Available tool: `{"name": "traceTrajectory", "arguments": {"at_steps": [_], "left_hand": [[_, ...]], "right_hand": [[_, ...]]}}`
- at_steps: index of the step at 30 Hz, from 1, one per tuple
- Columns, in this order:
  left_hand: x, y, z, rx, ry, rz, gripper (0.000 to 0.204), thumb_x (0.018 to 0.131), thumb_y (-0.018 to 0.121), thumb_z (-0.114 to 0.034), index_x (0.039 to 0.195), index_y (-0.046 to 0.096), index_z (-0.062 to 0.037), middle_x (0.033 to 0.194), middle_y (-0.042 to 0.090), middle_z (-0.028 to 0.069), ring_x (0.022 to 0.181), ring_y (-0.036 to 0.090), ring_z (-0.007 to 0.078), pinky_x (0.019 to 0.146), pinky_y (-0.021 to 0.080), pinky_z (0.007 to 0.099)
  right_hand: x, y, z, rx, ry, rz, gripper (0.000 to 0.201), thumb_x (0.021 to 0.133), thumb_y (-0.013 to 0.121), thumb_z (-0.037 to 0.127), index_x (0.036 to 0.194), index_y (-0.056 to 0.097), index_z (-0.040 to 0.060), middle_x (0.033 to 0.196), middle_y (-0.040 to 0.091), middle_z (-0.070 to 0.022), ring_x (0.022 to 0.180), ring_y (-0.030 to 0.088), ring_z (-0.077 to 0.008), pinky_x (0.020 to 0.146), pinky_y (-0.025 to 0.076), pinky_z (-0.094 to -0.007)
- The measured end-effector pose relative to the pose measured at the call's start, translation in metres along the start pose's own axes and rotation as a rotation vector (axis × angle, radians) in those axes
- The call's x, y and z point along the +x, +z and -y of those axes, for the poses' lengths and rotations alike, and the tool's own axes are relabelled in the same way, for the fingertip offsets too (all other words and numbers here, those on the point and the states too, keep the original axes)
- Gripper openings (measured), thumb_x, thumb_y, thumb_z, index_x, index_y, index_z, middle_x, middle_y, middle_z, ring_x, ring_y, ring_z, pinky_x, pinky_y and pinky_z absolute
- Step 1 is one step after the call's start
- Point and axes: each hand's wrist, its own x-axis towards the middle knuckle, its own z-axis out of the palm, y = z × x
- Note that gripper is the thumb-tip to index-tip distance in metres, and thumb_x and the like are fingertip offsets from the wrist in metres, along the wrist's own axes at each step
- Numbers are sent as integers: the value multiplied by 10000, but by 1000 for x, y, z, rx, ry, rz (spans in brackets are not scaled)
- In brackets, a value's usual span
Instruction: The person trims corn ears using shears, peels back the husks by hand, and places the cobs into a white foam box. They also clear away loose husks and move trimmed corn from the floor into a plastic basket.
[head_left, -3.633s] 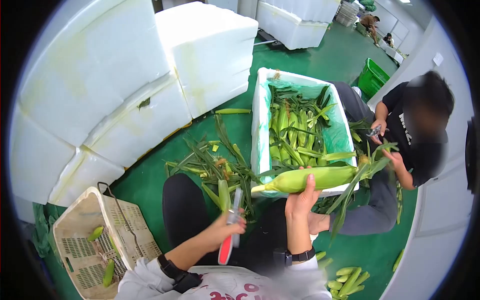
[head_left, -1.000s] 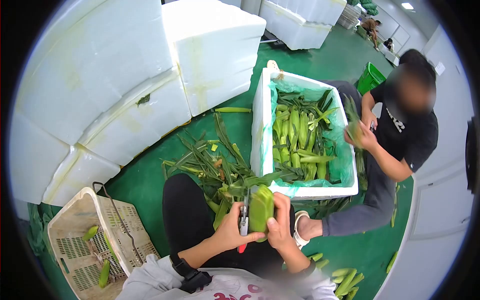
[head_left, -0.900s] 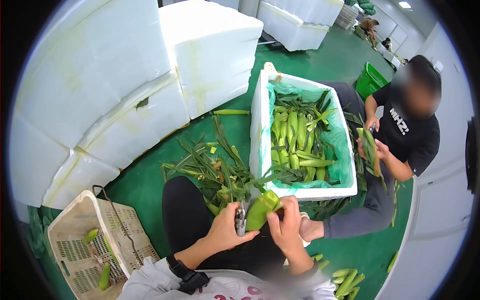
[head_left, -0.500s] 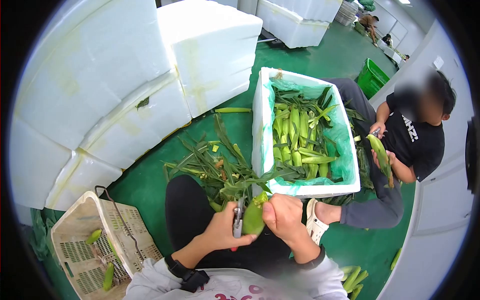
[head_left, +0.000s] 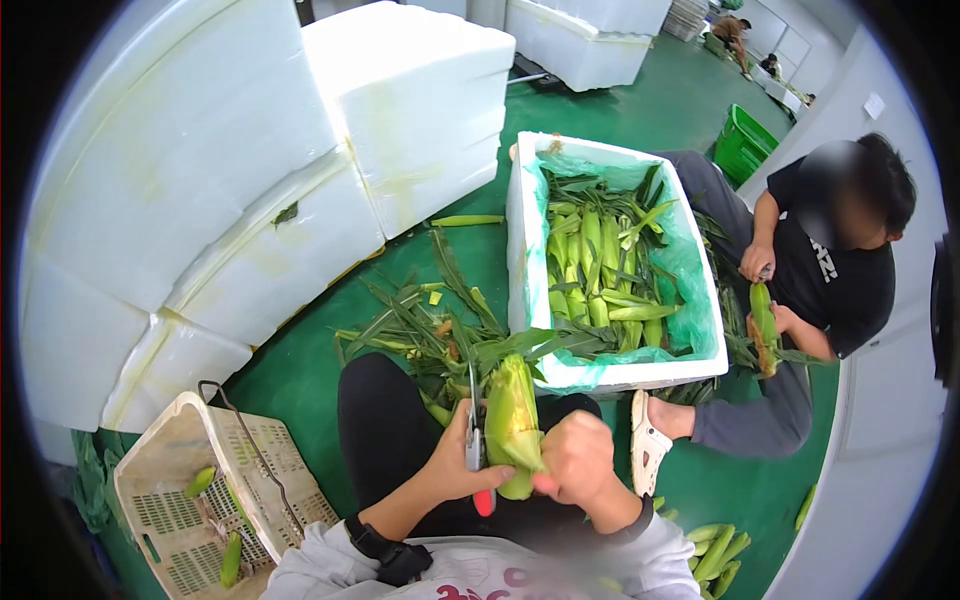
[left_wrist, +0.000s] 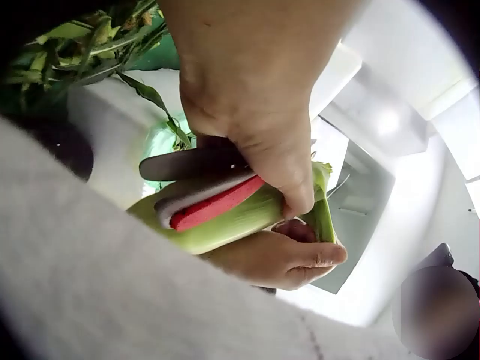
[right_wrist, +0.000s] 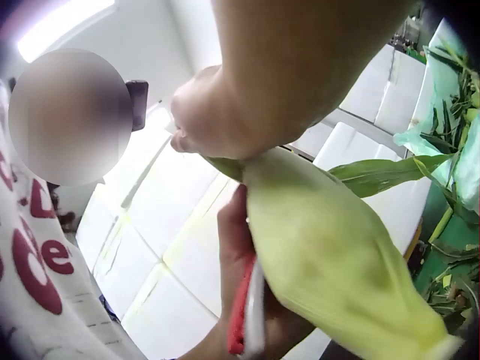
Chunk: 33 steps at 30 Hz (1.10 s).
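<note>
While the left hand point(head_left: 445, 468) grips red-handled metal cutters point(head_left: 474, 447) and a fat green corn cob point(head_left: 511, 412) at twelve o'clock, the right hand point(head_left: 580, 460) pinches its husk point(left_wrist: 323, 220); pulling too hard could make the cob slip.

Spreading as green floor point(head_left: 610, 120) beside stacked white boxes point(head_left: 430, 120); rising as pale wall point(head_left: 870, 480) opposite; glowing overhead as a long light point(right_wrist: 66, 28).

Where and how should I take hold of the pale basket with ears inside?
I would curl the hand round the middle of the dark wire handle, coming from the right in the head view. This thin handle runs beside the basket's slotted outer wall, away from the ears inside.
</note>
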Motion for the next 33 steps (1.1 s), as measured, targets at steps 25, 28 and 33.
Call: {"name": "traceTrajectory", "arguments": {"at_steps": [25,28,33], "left_hand": [[29,-3,-51,142,-209,127,546,787,628,-54,1293,422,-37,960,548,52,828,554,127,742,478,274],[32,-12,-61,-270,-389,-238,504,759,654,-17,1224,459,-45,971,551,34,845,556,107,741,485,265],[32,-6,-59,225,-166,-298,397,795,698,-104,1131,498,-41,940,543,20,827,523,74,729,457,237]], "right_hand": [[-76,31,15,710,932,-354,382,1003,359,369,934,469,10,1441,291,-252,1215,437,-283,997,351,-400],[-67,21,13,568,779,-165,371,987,419,351,901,515,3,1410,321,-275,1199,469,-338,980,381,-401],[-68,13,20,372,630,156,326,937,530,330,876,579,13,1376,340,-303,1185,485,-431,995,387,-411]]}}
